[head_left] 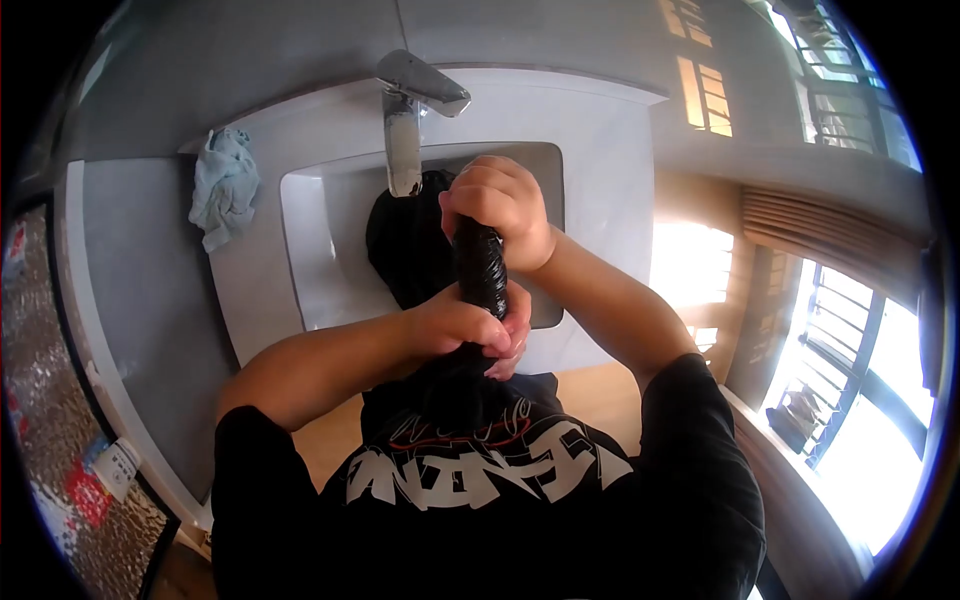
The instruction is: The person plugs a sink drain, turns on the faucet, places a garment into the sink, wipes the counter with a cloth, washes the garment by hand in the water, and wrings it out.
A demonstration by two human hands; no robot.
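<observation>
A wet black cloth (481, 268), twisted tight into a shiny rope, is stretched between my two hands above the sink. My right hand (505, 205) is closed round its far end. Closer to my body, my left hand (470, 325) grips the near end, with fingers wrapped round it. More black fabric (400, 245) hangs down into the white sink (310, 250); I cannot tell whether it is all one piece. The kind of garment or cloth does not show.
A chrome faucet (403, 140) stands at the sink's back edge, its spout just left of my right hand. On the counter's left corner lies a crumpled pale green cloth (225, 185). A bright window (850, 350) is at the right.
</observation>
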